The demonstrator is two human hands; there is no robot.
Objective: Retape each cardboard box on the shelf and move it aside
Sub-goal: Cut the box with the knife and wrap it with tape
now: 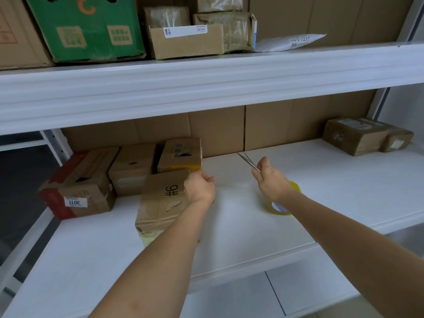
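On the white lower shelf (229,226) a brown cardboard box marked "9#" (164,200) lies flat, its long axis running from the shelf's front edge towards the back, the printed "9#" turned sideways; torn patches show on its top and a yellowish strip of tape sticks out under its near end. The left hand (199,185) is curled at the box's far right corner, fingers folded in against the edge; whether it pinches tape there cannot be told. The right hand (267,180) is closed round a pair of metal scissors (249,161), whose thin blades are slightly parted and point away and to the left. Just behind the right wrist, a roll of yellow packing tape (283,206) rests on the shelf, partly hidden by the forearm.

Left of the marked box sit three more cardboard boxes: a red-edged one labelled "3011" (78,187), a plain one (132,171), and a smaller one with yellow tape (180,154) against the back. Two small brown boxes (364,136) stand well apart at the far right. The upper shelf (206,83) carries a green carton (85,26) and taped parcels (197,31)
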